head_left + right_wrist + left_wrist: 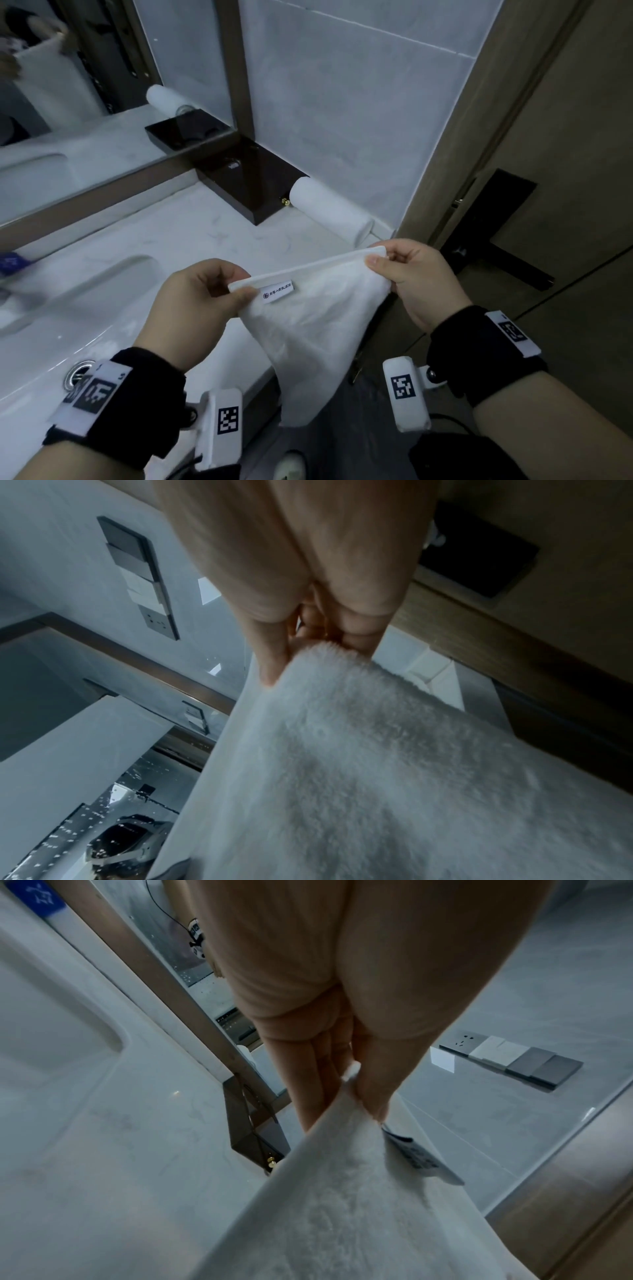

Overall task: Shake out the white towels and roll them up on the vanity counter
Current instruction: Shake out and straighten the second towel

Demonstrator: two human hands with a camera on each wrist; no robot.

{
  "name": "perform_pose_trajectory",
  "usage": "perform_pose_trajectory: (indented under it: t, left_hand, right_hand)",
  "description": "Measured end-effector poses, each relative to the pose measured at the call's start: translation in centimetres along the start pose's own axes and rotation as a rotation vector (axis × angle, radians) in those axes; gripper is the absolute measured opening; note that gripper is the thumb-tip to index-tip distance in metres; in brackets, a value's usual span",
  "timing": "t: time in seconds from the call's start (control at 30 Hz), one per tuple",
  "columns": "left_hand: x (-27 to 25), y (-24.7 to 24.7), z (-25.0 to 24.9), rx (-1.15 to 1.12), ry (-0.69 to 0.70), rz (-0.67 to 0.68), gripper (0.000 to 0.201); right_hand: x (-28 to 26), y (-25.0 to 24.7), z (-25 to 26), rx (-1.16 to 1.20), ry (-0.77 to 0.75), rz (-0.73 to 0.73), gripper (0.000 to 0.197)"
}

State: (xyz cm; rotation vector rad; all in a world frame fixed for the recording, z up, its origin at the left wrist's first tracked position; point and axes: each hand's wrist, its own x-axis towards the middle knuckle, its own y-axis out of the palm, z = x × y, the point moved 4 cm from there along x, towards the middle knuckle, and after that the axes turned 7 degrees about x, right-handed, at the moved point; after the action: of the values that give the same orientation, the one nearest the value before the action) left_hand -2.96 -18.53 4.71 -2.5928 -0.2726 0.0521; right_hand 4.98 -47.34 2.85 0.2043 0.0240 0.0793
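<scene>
- Left hand (191, 301) pinches one top corner of a white terry-cloth towel (315, 329) betw. thumb & fingers; the left wrist view shows the corner squeezed between the thumb and the fingers (322, 1085).
- Right hand (416, 277) pinches the other top corner the same way, thumb on the near side; the right wrist view shows the fluffy edge caught under the fingertips (274, 666).
- Towel's top hem is stretched betw. both hands, held in the air above the front right edge of the pale marble-look tabletop (178, 240). Rest of the cloth hangs down in a narrowing drape past the tabletop's front edge.
- Small white sewn-on label w/ dark print (277, 292) sits on the hem near the left hand.
- One white towel rolled into a tight cylinder (330, 210) lies at the back right of the tabletop, against the grey tiled wall (342, 102).
- Dark glossy rectangular tray (250, 185) sits just left of the roll, touching or nearly touching its end; can't tell which.
- White moulded sink basin (85, 301) is at left, w/ a chrome drain ring (77, 373) near the left wrist.
- Wall mirror w/ brown frame (68, 85) runs along the back, reflecting the tray, the roll & a blurred hanging towel.
- Both wrists wear black bands w/ white square-pattern marker tags (402, 387).
- Wood-tone door w/ black handle plate (496, 205) stands at right.
</scene>
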Motion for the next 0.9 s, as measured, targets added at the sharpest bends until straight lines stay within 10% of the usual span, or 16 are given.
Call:
perform_pose_trajectory:
  t: [0.6,0.9]
  left_hand:
    - [3.2,-1.9,5.6,-0.231,-0.143,-0.085,0.015]
    - [4.0,-2.1,7.7,-0.262,-0.305,-0.214,0.011]
  right_hand:
    - [8.6,6.4,-2.1,-0.328,-0.054,0.012,0.013]
    - [12.4,9.6,-5.2,-0.196,0.2,0.152,0.011]
